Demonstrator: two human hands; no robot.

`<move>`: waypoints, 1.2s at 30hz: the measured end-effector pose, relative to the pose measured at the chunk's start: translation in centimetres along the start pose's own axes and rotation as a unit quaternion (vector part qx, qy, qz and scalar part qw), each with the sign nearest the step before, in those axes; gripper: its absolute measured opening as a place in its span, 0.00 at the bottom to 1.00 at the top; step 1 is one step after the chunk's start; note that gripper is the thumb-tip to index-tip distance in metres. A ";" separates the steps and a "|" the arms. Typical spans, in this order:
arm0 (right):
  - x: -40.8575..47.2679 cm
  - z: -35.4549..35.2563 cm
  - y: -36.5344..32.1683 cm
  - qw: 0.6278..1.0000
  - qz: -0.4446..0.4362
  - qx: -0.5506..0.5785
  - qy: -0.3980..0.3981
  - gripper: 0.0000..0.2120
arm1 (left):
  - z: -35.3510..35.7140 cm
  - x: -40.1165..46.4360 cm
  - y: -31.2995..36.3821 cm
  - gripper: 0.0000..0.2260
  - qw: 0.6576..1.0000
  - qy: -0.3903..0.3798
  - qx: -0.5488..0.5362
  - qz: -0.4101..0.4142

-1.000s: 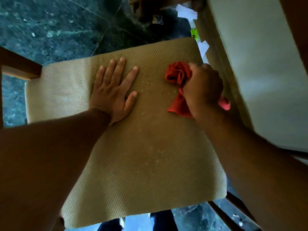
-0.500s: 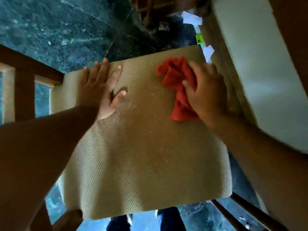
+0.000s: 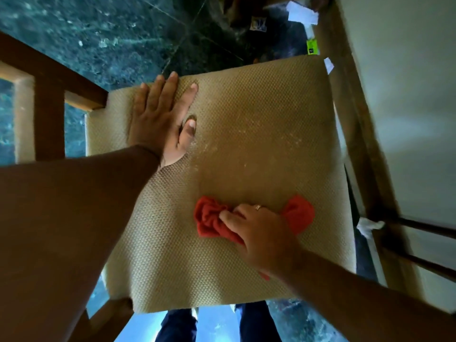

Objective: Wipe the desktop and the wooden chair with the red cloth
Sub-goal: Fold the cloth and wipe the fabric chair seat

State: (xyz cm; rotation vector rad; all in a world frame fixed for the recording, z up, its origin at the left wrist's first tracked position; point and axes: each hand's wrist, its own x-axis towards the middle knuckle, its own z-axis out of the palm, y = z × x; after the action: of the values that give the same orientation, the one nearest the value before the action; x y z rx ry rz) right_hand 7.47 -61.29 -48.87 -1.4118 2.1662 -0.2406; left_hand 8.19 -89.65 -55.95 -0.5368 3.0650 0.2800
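Both of your hands are on the woven beige seat cushion (image 3: 246, 134) of the wooden chair (image 3: 49, 95). Your left hand (image 3: 160, 119) lies flat, fingers spread, by the far-left edge. Your right hand (image 3: 259, 233) has its grip closed around the crumpled red cloth (image 3: 209, 220), pressed to the near-right part of the seat. Bare coarse weave lies between them; dark marbled floor (image 3: 98, 33) lies beyond.

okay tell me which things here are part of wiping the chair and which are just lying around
In use: crumpled red cloth gripped by right hand; beige woven chair seat; left hand flat on it.
Lying about: white paper scraps, green tag on the dark floor.
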 end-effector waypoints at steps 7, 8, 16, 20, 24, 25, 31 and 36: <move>11.8 -9.9 10.5 0.946 0.182 -0.077 0.258 0.15 | 0.8 0.1 -0.1 0.29 1.000 0.021 -0.006 0.003; 13.3 -10.0 10.9 0.939 0.218 -0.085 0.251 0.13 | 1.0 0.1 -0.1 0.29 1.000 0.022 -0.005 0.003; -7.8 3.6 -3.4 0.998 0.059 0.008 -0.019 0.24 | 0.3 -0.1 0.3 0.29 1.000 0.006 -0.007 -0.001; -5.5 0.3 0.1 0.996 0.070 -0.005 0.058 0.16 | -0.2 0.1 0.4 0.29 1.000 -0.013 0.005 -0.006; 3.1 -6.3 6.2 0.953 0.186 -0.080 0.227 0.16 | -1.1 0.0 1.1 0.29 0.999 -0.031 0.023 -0.028; 5.5 -7.2 7.1 0.948 0.205 -0.077 0.230 0.15 | -1.2 -0.1 1.2 0.30 0.999 -0.028 0.026 -0.035; 2.4 -0.2 0.5 0.983 0.115 -0.117 0.086 0.11 | 0.4 -0.2 0.7 0.29 0.999 0.011 0.029 -0.036; -6.0 1.5 -2.4 0.997 0.024 -0.038 -0.055 0.19 | -0.4 -0.6 1.2 0.29 0.999 -0.007 0.020 -0.038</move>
State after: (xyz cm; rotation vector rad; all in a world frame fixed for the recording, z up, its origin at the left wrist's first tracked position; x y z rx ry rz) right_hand 12.03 -56.81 -47.03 -1.3796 2.1360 -0.0621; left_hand 8.34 -88.46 -55.37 -0.6445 3.0205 0.2203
